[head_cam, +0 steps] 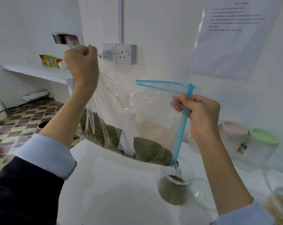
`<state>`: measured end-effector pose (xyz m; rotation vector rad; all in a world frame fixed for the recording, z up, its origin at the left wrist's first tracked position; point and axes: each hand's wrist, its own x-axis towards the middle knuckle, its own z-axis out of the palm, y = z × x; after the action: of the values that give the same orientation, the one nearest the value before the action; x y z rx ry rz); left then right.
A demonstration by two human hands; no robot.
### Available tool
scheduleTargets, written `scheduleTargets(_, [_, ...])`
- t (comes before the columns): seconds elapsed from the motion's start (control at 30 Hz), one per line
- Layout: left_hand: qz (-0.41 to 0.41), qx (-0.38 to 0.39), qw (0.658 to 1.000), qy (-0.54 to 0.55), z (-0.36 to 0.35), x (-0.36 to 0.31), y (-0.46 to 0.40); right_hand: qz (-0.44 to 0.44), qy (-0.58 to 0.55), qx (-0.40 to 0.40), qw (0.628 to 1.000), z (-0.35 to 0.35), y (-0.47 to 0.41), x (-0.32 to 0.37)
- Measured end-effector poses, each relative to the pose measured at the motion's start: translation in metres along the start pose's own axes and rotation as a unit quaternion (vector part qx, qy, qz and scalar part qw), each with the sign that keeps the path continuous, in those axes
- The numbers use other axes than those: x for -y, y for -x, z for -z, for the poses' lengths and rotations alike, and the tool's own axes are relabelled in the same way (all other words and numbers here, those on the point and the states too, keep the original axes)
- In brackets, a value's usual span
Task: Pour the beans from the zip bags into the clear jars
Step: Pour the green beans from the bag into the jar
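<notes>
A clear zip bag (137,114) with a blue zip strip hangs tilted above the white table, green beans (147,150) heaped in its lower part. My left hand (81,64) grips the bag's bottom corner, raised high. My right hand (200,114) pinches the blue zip edge, keeping the mouth pointed down. Beans fall from the lowest corner of the mouth into a clear jar (175,184) standing on the table, partly filled with green beans.
A clear round lid (200,192) lies right of the jar. Jars with a pink lid (233,129) and a green lid (264,137) stand at the back right. A container of pale beans (278,207) sits at the right edge. A wall socket and a paper sheet hang behind.
</notes>
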<state>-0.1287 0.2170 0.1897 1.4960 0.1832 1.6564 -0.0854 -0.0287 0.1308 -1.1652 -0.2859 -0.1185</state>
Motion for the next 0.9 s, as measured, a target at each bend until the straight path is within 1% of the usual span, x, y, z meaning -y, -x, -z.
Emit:
scheduleTargets(0.07, [-0.004,-0.001,1.0,-0.005,0.001,0.0,0.0,0.001,-0.009,-0.018,1.0,0.002,-0.001,-0.001])
scheduleTargets(0.17, [-0.013,-0.006,1.0,-0.005,0.003,0.0,-0.001,-0.002,0.002,0.001,1.0,0.003,-0.001,0.0])
scheduleTargets(0.27, [-0.012,-0.003,1.0,-0.001,0.003,0.0,-0.002,0.006,0.002,-0.018,1.0,0.005,-0.002,0.001])
scheduleTargets(0.37, [-0.011,-0.008,1.0,-0.001,0.003,-0.001,-0.003,0.003,0.004,-0.001,1.0,0.005,-0.003,0.005])
scheduleTargets(0.47, [-0.006,-0.002,1.0,0.016,0.003,-0.002,-0.006,0.008,-0.002,-0.028,1.0,0.006,-0.003,0.004])
scheduleTargets(0.57, [-0.007,-0.001,1.0,0.015,0.002,-0.004,-0.007,-0.004,-0.006,-0.02,1.0,0.005,-0.003,0.005])
scheduleTargets(0.63, [-0.006,0.006,1.0,0.021,0.001,-0.004,-0.007,-0.001,-0.013,-0.035,0.999,0.007,-0.004,0.005])
scheduleTargets(0.73, [-0.005,0.01,1.0,0.021,0.001,-0.006,-0.008,-0.003,-0.01,-0.018,1.0,0.006,-0.003,0.007])
scheduleTargets(0.83, [-0.002,0.01,1.0,0.018,0.001,-0.007,-0.011,0.001,-0.013,-0.021,1.0,0.009,-0.006,0.009])
scheduleTargets(0.9, [0.002,0.008,1.0,0.018,0.001,-0.007,-0.012,-0.001,-0.013,0.006,1.0,0.01,-0.008,0.011])
